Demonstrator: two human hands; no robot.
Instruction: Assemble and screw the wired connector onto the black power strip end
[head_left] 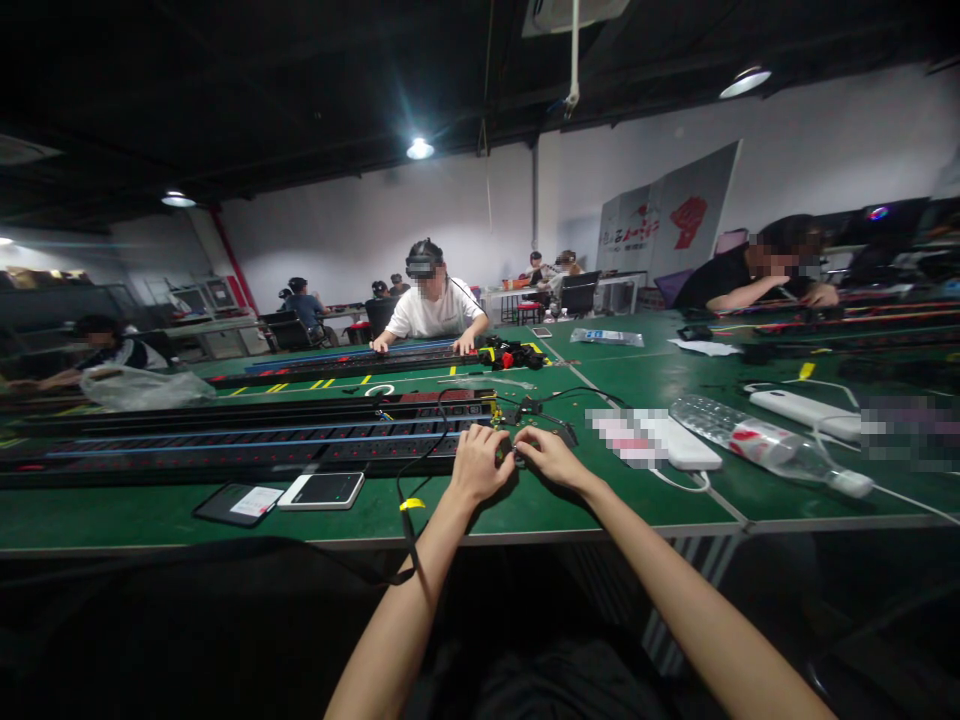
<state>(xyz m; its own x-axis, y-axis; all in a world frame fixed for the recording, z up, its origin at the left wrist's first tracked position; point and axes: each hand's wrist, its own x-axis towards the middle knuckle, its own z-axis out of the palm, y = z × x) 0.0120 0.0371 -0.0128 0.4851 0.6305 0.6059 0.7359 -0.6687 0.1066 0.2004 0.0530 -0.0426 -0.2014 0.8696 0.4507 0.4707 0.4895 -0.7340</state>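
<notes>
My left hand (478, 466) lies over the right end of a long black strip (285, 440) with a blue line along it and a row of dark outlets. Its thumb and fingers are closed in a pinch. Close beside it, my right hand (553, 460) is pinched too, its fingertips nearly meeting those of the left. Whatever sits between them is too small and too hidden to name. Black wires (536, 408) and small dark parts lie just beyond my fingers, by the strip's end. A black cable (405, 500) with a yellow tag hangs near my left forearm.
On the green table (525, 510), a white-framed device (322, 490) and a dark flat case (236, 503) lie left. To the right are a white power bank (686, 445) and a plastic bottle (765, 445). A co-worker in white (435, 310) handles another strip opposite.
</notes>
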